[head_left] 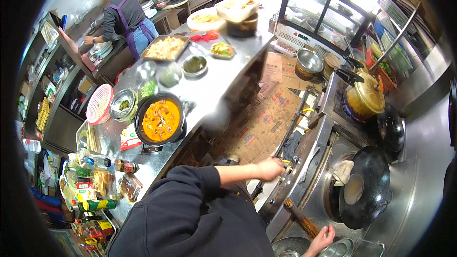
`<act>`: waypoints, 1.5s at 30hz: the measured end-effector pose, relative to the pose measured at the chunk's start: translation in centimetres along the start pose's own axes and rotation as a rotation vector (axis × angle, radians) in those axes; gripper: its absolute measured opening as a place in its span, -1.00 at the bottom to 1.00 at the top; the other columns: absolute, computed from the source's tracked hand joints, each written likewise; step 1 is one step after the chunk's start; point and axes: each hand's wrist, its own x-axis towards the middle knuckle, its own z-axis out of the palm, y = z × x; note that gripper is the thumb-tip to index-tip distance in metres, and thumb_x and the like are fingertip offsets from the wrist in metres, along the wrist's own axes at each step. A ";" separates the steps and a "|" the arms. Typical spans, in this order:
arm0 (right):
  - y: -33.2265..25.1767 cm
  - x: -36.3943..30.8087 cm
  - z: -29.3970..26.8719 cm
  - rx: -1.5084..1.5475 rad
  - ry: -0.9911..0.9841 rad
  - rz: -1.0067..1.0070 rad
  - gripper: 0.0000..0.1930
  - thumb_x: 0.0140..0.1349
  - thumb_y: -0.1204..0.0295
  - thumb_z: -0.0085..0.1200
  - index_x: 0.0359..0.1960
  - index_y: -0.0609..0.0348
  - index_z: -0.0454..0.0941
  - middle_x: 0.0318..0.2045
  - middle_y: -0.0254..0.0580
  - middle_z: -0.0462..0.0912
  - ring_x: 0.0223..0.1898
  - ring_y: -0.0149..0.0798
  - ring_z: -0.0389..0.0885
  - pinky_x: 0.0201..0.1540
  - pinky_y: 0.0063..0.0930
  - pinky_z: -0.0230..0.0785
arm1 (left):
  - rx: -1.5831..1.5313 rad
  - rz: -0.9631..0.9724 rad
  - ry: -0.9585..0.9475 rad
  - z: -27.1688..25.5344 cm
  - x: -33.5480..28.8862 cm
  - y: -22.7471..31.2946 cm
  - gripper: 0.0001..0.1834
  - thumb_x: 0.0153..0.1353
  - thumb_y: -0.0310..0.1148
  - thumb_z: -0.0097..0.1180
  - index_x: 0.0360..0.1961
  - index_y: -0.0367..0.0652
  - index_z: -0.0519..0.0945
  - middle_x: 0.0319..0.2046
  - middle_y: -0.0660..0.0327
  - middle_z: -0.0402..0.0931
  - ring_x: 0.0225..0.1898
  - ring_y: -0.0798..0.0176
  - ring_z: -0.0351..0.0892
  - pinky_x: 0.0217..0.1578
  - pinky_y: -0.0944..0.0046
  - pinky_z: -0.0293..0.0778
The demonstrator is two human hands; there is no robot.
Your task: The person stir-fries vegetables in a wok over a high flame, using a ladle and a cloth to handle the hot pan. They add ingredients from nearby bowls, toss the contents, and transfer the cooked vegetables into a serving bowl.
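My left hand (270, 169) reaches to the front of the stove, its fingers curled at a yellow gas valve handle (286, 162) on the pipe. The fingertips are partly hidden. Low in the view, my right hand (322, 241) hovers with bent fingers slightly apart and nothing seen in it. Beside it, a bamboo wok brush (304, 221) leans on the stove edge. Farther right, a black wok (373, 195) rests tilted on the burner, with a little cloudy liquid in its bottom. A pale cloth (342, 173) lies over its near-side rim.
On the steel counter (209, 83) at left stand a black pot of orange stew (161, 120), bowls, trays and bottles. A brass-coloured pot (364, 96) sits on the far burner. Cardboard (252, 128) covers the floor. A person in a purple apron (126, 16) works at the back left.
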 end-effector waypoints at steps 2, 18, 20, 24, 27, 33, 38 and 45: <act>-2.8 -2.0 0.2 -0.094 0.053 -0.050 -0.78 0.16 0.50 0.07 -0.19 0.40 0.53 -0.26 -0.01 0.57 -0.24 -0.15 0.55 -0.16 -0.40 0.44 | 0.181 -0.184 -0.153 -5.3 -1.4 -2.6 -0.78 -0.22 -0.46 0.06 -0.44 -0.18 0.60 -0.42 0.06 0.49 -0.21 -0.02 0.45 -0.15 0.06 0.42; -20.1 1.4 12.5 -0.280 -0.169 -0.187 -0.77 0.13 0.42 0.14 -0.25 0.34 0.58 -0.27 0.01 0.62 -0.23 -0.15 0.58 -0.11 -0.38 0.42 | 0.451 -1.252 0.129 -21.1 -17.6 -24.4 -0.54 0.05 -0.33 0.01 0.05 -0.08 0.46 0.12 0.00 0.29 0.19 -0.25 0.16 0.05 -0.25 0.19; -21.0 1.9 14.5 -0.232 -0.230 -0.198 -0.78 0.13 0.43 0.14 -0.24 0.34 0.57 -0.26 -0.01 0.61 -0.23 -0.15 0.57 -0.10 -0.39 0.41 | 0.417 -1.268 0.236 -20.6 -18.9 -26.2 -0.64 0.07 -0.36 -0.03 -0.06 -0.10 0.53 0.06 -0.03 0.35 0.08 -0.26 0.29 -0.04 -0.18 0.32; -22.0 2.4 17.5 -0.193 -0.292 -0.187 -0.78 0.13 0.48 0.10 -0.21 0.35 0.55 -0.28 -0.09 0.57 -0.27 -0.21 0.54 -0.21 -0.43 0.42 | 0.281 -1.176 0.295 -22.9 -19.1 -26.3 -0.80 0.02 -0.43 -0.03 -0.36 -0.16 0.62 -0.25 -0.07 0.53 -0.23 -0.19 0.53 -0.25 0.00 0.49; -24.9 2.0 19.5 -0.138 -0.397 -0.080 -0.79 0.12 0.52 0.07 -0.23 0.38 0.54 -0.23 -0.09 0.56 -0.21 -0.17 0.53 -0.12 -0.42 0.37 | 0.232 -1.057 0.213 -24.3 -17.6 -25.7 -0.85 -0.09 -0.49 0.01 -0.46 -0.20 0.59 -0.48 -0.05 0.55 -0.37 -0.09 0.57 -0.32 0.07 0.49; -28.9 1.2 24.2 -0.107 -0.675 -0.253 -0.80 0.09 0.56 0.06 -0.23 0.39 0.54 -0.23 -0.08 0.56 -0.18 -0.20 0.53 -0.08 -0.44 0.34 | -0.320 -0.537 0.641 -23.1 -9.6 -18.3 -0.68 -0.20 -0.58 0.06 -0.32 -0.13 0.59 -0.39 0.04 0.52 -0.33 -0.03 0.55 -0.29 0.12 0.50; -29.0 0.7 24.4 -0.032 -0.706 -0.244 -0.79 0.07 0.58 0.06 -0.23 0.39 0.53 -0.20 -0.04 0.55 -0.16 -0.18 0.53 -0.06 -0.44 0.35 | -0.211 -0.417 0.535 -21.9 -7.0 -12.3 -0.68 -0.18 -0.60 0.00 -0.28 -0.22 0.51 -0.36 0.04 0.46 -0.28 -0.09 0.51 -0.32 0.06 0.47; -25.0 -1.3 22.8 -0.011 -0.625 -0.231 -0.82 0.07 0.56 0.07 -0.27 0.36 0.55 -0.27 -0.06 0.57 -0.20 -0.16 0.53 -0.04 -0.42 0.32 | 0.029 -0.452 0.805 -26.8 -11.5 -14.5 -0.54 -0.23 -0.70 0.02 -0.18 -0.24 0.47 -0.32 0.00 0.51 -0.27 -0.10 0.52 -0.27 0.12 0.49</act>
